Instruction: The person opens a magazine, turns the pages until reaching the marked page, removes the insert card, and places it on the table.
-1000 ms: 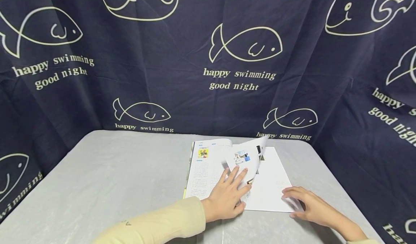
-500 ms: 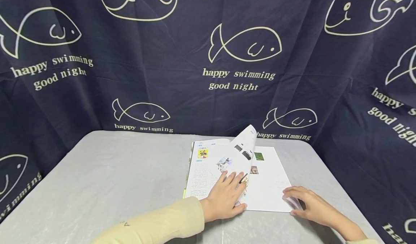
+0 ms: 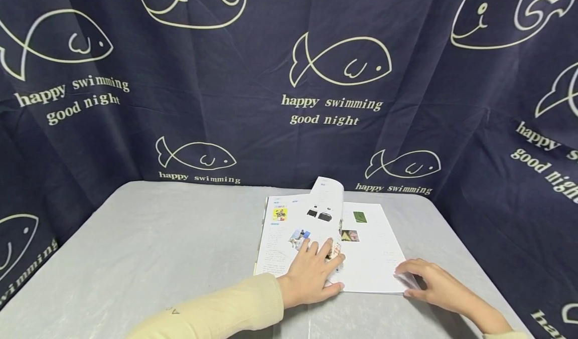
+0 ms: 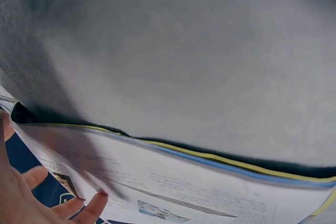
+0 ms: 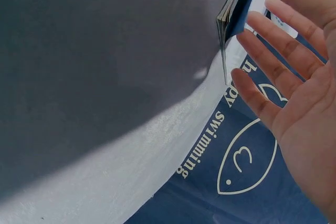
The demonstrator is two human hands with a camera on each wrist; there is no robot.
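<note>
An open magazine (image 3: 372, 264) lies on the table with white printed pages and small photos. One of its pages (image 3: 326, 196) stands curled up near the spine, its top leaning over to the left. My left hand (image 3: 311, 274) rests on that page with fingers spread, pressing it toward the left side. In the left wrist view the left hand's fingertips (image 4: 97, 203) touch the printed paper. My right hand (image 3: 435, 284) is at the lower right corner of the magazine, fingers relaxed. In the right wrist view the right hand (image 5: 299, 72) has extended fingers beside the magazine's edge (image 5: 233, 17).
A grey cloth-covered table (image 3: 180, 243) stretches out to the left of the magazine. Behind and on both sides hangs a dark blue curtain (image 3: 253, 103) with white fish drawings and lettering.
The lifted page has swung from right to left over the spine, uncovering photos on the right-hand page. My left hand has shifted slightly left with it; my right hand has hardly moved.
</note>
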